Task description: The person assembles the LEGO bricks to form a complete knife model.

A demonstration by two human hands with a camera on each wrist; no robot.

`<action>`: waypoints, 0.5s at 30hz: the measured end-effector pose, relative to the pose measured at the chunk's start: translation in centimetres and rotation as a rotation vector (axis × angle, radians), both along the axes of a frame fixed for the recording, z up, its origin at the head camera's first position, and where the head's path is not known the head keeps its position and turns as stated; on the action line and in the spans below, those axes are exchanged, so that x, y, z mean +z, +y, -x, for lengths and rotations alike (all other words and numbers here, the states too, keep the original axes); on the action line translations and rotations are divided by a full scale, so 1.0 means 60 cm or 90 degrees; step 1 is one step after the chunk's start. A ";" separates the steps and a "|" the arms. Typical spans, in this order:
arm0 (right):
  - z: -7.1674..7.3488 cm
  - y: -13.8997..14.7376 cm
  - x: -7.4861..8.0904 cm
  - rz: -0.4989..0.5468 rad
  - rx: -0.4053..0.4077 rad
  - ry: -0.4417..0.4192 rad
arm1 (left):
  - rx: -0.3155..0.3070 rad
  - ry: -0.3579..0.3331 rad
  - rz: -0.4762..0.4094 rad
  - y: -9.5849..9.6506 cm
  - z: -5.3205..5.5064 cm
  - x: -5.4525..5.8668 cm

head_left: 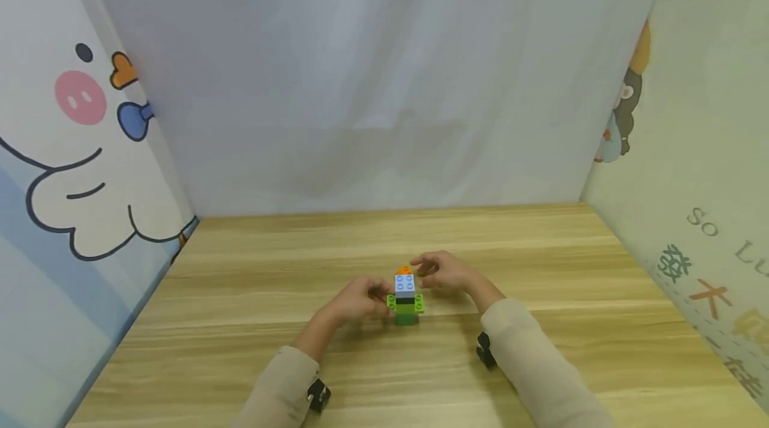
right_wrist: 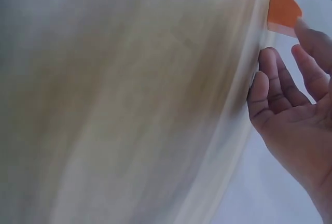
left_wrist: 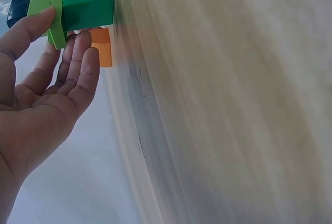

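A stack of toy building bricks (head_left: 405,286) stands on the table, with a pale blue studded brick on top, a dark layer under it, lime green parts and a darker green block (left_wrist: 89,2) at the bottom. My left hand (head_left: 360,299) pinches one end of the lime plate (left_wrist: 58,27) that sticks out sideways, thumb on one face and fingertips at the other. Behind the stack is an orange brick (right_wrist: 283,11) with a rounded edge. Close beside it, my right hand (head_left: 447,271) has relaxed, slightly bent fingers, its thumb tip right at the orange brick's edge.
The wood-grain table (head_left: 252,261) extends around both hands. A grey-white curtain (head_left: 372,81) hangs along its back edge. Printed panels with cartoon figures stand at left (head_left: 78,167) and right (head_left: 691,147). Small black devices (head_left: 318,396) sit at both wrists.
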State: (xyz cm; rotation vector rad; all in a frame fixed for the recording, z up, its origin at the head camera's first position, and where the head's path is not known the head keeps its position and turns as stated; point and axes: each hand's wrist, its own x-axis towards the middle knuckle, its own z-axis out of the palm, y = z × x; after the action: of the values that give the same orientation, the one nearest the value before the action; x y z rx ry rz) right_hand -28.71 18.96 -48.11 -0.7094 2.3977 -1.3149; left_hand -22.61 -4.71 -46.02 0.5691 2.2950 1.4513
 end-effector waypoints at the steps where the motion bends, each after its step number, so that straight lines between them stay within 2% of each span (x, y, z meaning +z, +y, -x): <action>1: 0.002 -0.003 -0.001 -0.008 -0.001 0.002 | 0.001 -0.002 0.001 0.000 0.000 -0.001; 9: 0.011 -0.020 0.000 -0.047 0.005 0.012 | 0.003 -0.007 0.000 -0.001 0.000 0.000; 15: 0.010 -0.017 0.002 -0.038 0.007 0.023 | -0.001 0.000 0.004 0.000 0.001 -0.002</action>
State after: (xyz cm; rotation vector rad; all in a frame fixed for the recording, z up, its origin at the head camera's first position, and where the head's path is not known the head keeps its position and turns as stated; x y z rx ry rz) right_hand -29.34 17.93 -47.97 -0.7352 2.4473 -1.2311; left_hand -22.67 -4.71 -46.17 0.5699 2.2981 1.4419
